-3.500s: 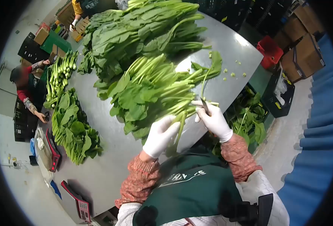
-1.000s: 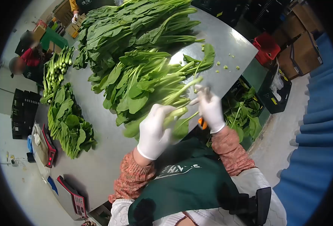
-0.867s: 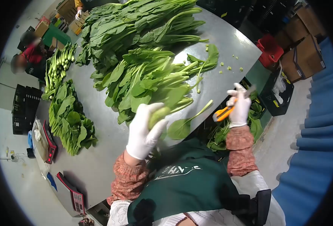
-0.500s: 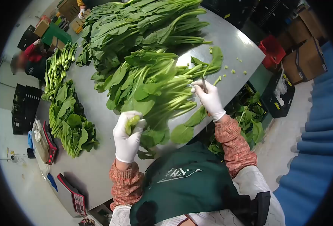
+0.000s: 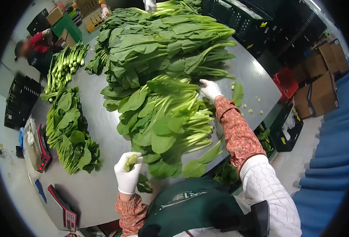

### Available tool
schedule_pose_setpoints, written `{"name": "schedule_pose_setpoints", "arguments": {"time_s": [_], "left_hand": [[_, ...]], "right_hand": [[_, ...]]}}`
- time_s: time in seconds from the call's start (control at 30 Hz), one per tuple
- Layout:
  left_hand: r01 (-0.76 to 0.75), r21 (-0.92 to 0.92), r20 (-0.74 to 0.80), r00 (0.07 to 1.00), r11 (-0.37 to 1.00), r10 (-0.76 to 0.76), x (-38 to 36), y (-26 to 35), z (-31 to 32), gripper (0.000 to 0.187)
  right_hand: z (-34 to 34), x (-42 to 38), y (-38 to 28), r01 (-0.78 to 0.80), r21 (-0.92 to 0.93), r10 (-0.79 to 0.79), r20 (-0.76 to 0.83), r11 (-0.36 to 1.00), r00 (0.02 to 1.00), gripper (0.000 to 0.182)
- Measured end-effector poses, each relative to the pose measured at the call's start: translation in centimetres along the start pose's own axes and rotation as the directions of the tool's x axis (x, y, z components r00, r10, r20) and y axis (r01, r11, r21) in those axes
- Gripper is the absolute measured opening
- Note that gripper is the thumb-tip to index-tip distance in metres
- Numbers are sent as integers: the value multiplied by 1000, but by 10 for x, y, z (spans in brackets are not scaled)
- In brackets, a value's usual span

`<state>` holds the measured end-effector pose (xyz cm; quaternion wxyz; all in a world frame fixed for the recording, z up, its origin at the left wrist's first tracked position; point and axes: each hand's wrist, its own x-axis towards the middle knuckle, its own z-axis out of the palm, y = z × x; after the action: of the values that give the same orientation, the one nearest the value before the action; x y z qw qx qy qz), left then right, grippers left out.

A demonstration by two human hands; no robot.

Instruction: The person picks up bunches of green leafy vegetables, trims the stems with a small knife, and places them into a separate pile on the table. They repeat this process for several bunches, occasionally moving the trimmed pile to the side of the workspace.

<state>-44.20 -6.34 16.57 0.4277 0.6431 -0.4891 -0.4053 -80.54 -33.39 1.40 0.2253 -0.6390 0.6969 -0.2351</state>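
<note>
My left hand, in a white glove, is closed around a small bunch of leafy green stems, whose pale cut ends show at the top of the fist. Leaves hang beside that wrist. At the edge of a loose heap of leafy greens, my right hand, also gloved, reaches in close to the stems. Its fingers are curled, and what they hold is hidden.
A larger stack of greens covers the far part of the metal table. Greens and red scales are at left. Stem scraps lie at right, near crates. Another person stands far left.
My right hand has moved up and away from my body, off a cut stem and toward the heap's far edge. My left hand has come lower, still holding its bunch. The view has shifted.
</note>
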Motion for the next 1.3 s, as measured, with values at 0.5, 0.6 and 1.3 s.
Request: {"name": "schedule_pose_setpoints", "arguments": {"time_s": [0.5, 0.6, 1.3], "left_hand": [[-336, 157, 176, 935, 929, 308, 40, 23, 33, 17], [-662, 276, 250, 749, 697, 613, 32, 51, 50, 30], [-591, 91, 177, 801, 801, 571, -31, 59, 53, 19]], "right_hand": [[-98, -121, -86, -177, 572, 25, 265, 801, 964, 20], [-94, -154, -112, 88, 448, -180, 168, 890, 969, 22], [-46, -255, -102, 14, 671, -28, 11, 741, 1000, 14]]}}
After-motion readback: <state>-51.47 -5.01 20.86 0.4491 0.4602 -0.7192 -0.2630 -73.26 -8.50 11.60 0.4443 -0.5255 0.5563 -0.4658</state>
